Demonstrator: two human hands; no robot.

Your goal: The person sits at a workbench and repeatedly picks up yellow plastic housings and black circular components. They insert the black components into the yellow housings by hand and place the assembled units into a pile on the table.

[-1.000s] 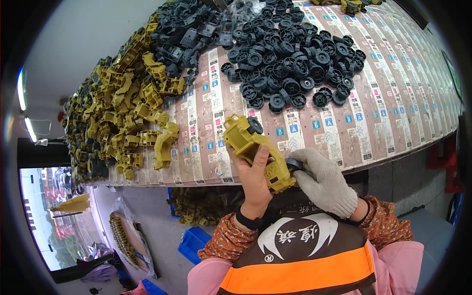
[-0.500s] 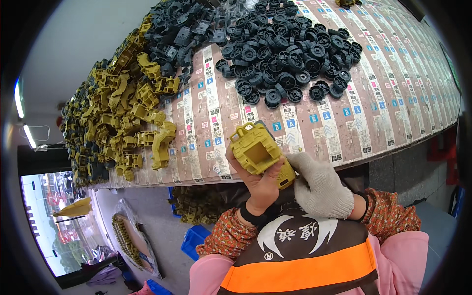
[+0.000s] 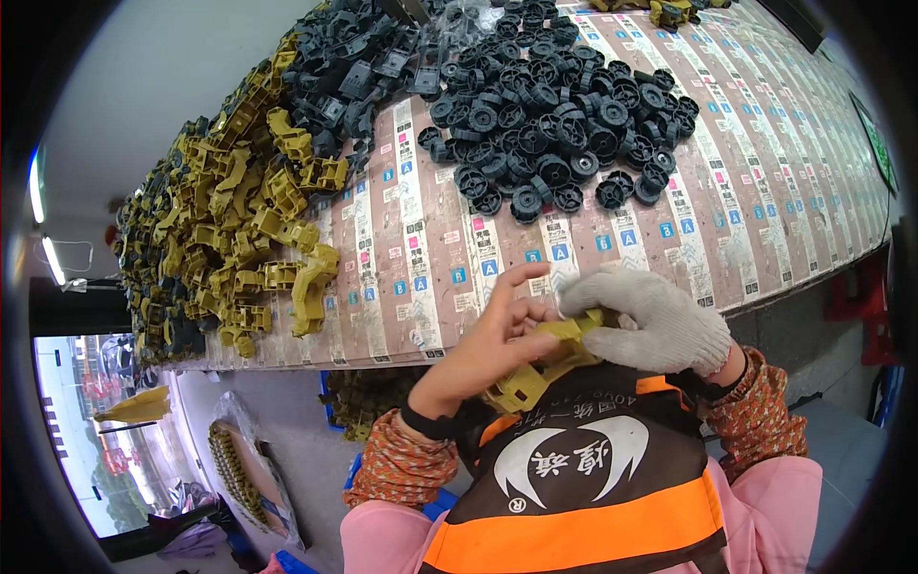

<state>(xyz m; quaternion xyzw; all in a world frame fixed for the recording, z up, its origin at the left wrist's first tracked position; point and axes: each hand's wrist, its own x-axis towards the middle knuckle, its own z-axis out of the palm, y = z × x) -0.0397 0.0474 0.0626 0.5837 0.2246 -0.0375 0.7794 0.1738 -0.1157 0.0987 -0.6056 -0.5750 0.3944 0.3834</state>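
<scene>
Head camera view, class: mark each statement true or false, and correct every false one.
1. The right hand wears a pale knitted glove. True.
2. Both hands are gloved. False: the left hand is bare.
3. Dark wheels are piled on the table. True.
4. Nothing yellow lies left of those wheels. False: a heap of yellow parts lies there.
5. The piece at the hands is red. False: it is a yellow piece.

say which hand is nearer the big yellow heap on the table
Left. The left hand is to the right of the yellow heap, apart from it; the gloved right hand is farther to the right.
</scene>
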